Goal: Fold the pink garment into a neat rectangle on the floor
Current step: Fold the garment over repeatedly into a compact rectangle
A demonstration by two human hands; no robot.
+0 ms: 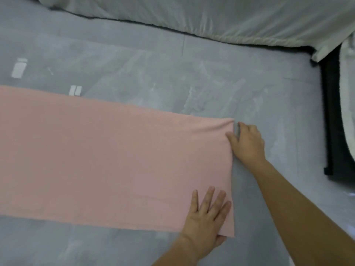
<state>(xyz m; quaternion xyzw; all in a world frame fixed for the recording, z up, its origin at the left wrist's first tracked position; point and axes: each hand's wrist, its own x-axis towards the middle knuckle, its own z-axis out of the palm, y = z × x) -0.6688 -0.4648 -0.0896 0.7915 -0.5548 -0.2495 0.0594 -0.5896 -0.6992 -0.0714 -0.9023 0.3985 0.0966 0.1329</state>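
Head view: pink garment (115,160) spread flat on the grey floor (172,77) as a long band, running off the left edge and ending in a straight right-hand edge. Faint creases fanning from the far right corner.

Left hand (206,217) laid palm down on the near right corner, 4 fingers spread on top of the cloth, thumb tucked under the corner's edge — gripping that corner between thumb and palm.

Right hand (247,143) at the far right corner, resting mostly on bare floor just beside the edge, thumb tip touching the cloth, fingers curled toward the corner; actual pinch hard to confirm, since the fingertips sit right at the hem.

Bare forearms reaching in from the lower right.

Beyond the garment — 2 pale tape marks (75,90) on the floor, white plastic sheeting (211,18) along the top, a black strip (331,116) at the right.
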